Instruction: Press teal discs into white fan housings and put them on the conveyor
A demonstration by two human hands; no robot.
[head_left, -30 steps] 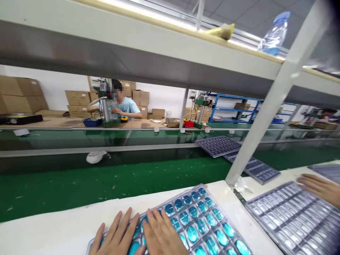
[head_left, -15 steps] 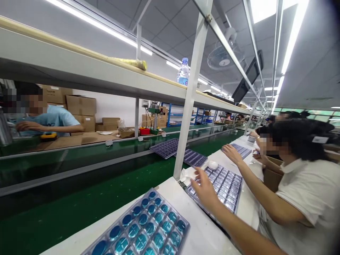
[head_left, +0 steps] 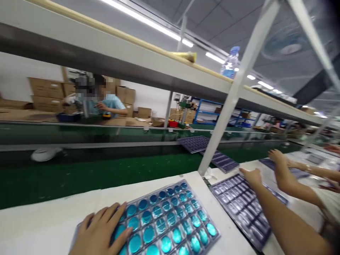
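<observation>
Tray of blue discs (head_left: 216, 234), head view: it's lying flat on the white desk (head_left: 39, 226), far right corner close by the desk's far edge, next to the green belt (head_left: 132, 177). Left hand (head_left: 99, 230), palm down, fingers spread across the tray's left end, no pinch on it! Right hand (head_left: 251, 177) hangs out over a second tray (head_left: 236, 216) to the right; blurred there, so touching or gripping, can't tell. Looks like thin clear plastic, this: probably light, bendy across the middle, slick on top, and those shiny discs (head_left: 160, 225) could well scuff. Best hold, I'd judge: opposite rims, level, thumbs off the pockets.
</observation>
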